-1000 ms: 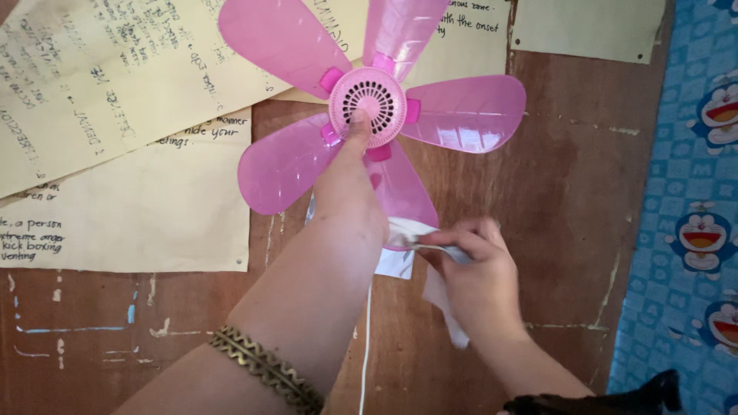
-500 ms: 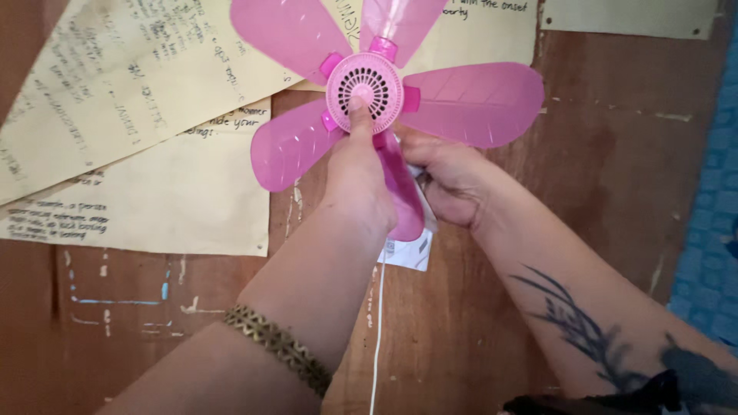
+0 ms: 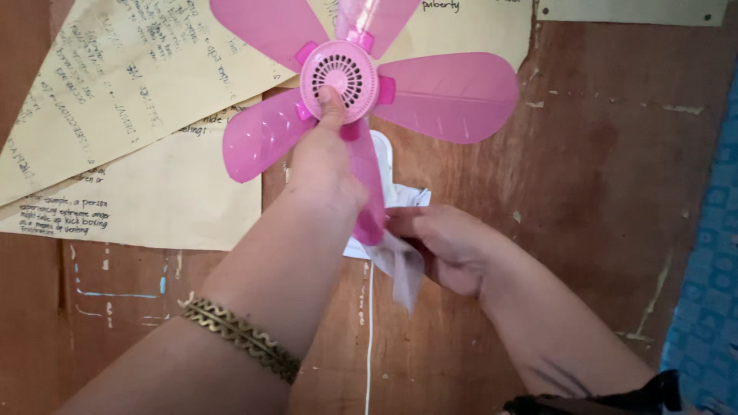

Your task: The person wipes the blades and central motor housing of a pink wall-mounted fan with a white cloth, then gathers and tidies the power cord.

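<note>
The left hand (image 3: pixel 323 165) steadies the pink 5-blade fan (image 3: pixel 340 71), thumb on its hub; the right hand (image 3: pixel 446 246) pinches a thin white cloth (image 3: pixel 406 270) around the lowest blade (wiping step); next, firm strokes along it.

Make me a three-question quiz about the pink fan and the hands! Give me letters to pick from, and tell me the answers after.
1. Where does the left hand press its thumb?
A. on the fan's round hub
B. on the white cord
C. on the yellow paper

2. How many blades does the pink fan show?
A. three
B. five
C. eight

3. What is the right hand doing?
A. lying flat and empty
B. holding a white cloth
C. gripping the bracelet

Answers:
1 A, the thumb lies on the slotted hub.
2 B, five blades spread from the hub.
3 B, the fingers pinch a white cloth by the lowest blade.
</note>
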